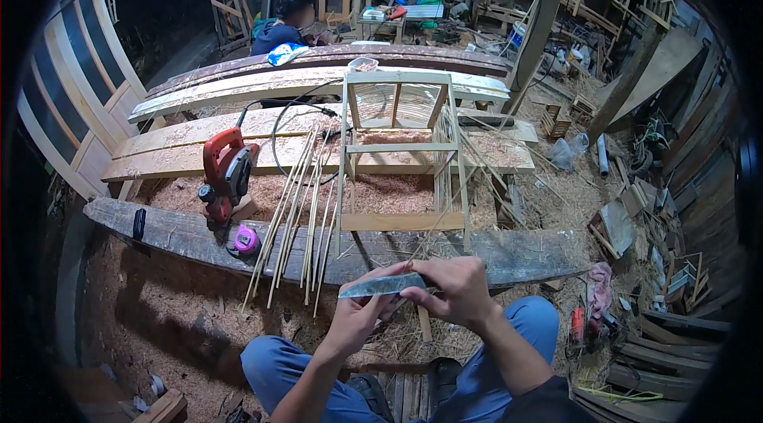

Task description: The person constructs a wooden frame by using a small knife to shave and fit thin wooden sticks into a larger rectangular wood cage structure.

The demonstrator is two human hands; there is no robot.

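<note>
A flat grey metal blade (381,286), pointed toward its left end, is held level between my two hands above my knees. My left hand (354,318) is closed under the blade, its thumb against the lower side. Around the blade's right end, my right hand (457,289) is closed with the thumb on its face. Whether the blade has a handle is hidden by my fingers. Just beyond my hands stands a light wooden frame (403,222) with thin slats, on a weathered plank (524,256). Thin wooden strips (294,220) lie to its left, their near ends overhanging the plank.
A red and black power planer (226,173) and a pink tape measure (246,240) rest left of the strips. Long pale boards (175,137) run across behind, strewn with shavings. Another person (284,24) is at the far side. Scrap wood (668,359) is stacked at right.
</note>
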